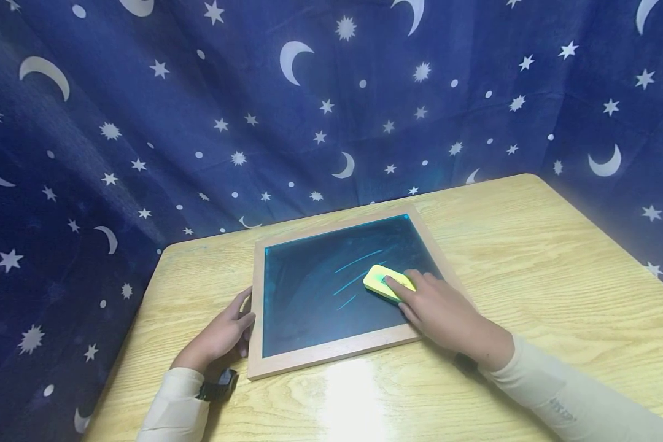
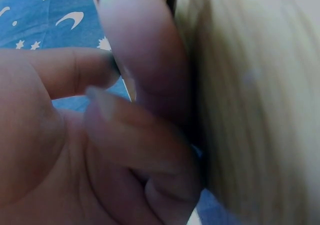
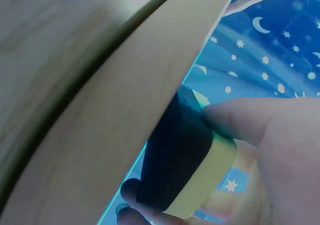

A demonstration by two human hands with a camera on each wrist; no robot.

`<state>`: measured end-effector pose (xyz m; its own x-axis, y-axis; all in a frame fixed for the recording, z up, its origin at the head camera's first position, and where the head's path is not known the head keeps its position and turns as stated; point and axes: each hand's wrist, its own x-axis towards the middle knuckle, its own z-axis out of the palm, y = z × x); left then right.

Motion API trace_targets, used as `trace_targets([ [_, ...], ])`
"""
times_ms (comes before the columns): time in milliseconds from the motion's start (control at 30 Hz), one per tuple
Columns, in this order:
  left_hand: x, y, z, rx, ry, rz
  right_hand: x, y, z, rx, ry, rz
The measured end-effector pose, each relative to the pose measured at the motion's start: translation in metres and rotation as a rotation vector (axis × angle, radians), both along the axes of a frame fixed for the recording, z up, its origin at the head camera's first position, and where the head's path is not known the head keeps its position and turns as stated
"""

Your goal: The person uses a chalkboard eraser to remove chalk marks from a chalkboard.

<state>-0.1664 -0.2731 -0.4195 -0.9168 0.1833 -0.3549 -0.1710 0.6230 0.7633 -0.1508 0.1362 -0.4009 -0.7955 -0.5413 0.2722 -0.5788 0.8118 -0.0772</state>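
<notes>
Main item: yellow-topped block eraser with a dark underside (image 1: 377, 280), on the right half of a framed blackboard, dark face toward the writing surface. Right hand (image 1: 444, 313) closed round it: index finger laid along the top, thumb on the near side, other fingers mostly hidden in the head view. Probable reason for the grip: the finger on top gives downward pressure and keeps the dark face flat.

Just left of the eraser: thin light-blue slanting streaks (image 1: 359, 261) on the dark rectangular blackboard (image 1: 304, 307). Its pale wooden frame (image 1: 337, 353) lies flat on the bench, slightly askew.

Left hand (image 1: 221, 331): partly open, fingers bent, against the frame's left edge; cannot tell whether any fingertip goes underneath. Likely there to brace the board against sliding.

Outward: light wood-grain bench (image 1: 558, 258); dark wristband (image 1: 218, 387) at the left cuff; dark-blue cloth with white moons and stars (image 1: 364, 123) behind.
</notes>
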Motion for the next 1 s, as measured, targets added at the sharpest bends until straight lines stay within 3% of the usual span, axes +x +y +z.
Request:
trace_targets([
  [367, 0.0001, -0.0005, -0.0007, 0.013, 0.001, -0.014, -0.0091, 0.0095, -0.0014, -0.003, 0.011, -0.055],
  [1000, 0.0009, -0.0012, -0.0018, -0.009, 0.008, -0.006, -0.0010, 0.0004, -0.0037, 0.000, 0.028, -0.019],
])
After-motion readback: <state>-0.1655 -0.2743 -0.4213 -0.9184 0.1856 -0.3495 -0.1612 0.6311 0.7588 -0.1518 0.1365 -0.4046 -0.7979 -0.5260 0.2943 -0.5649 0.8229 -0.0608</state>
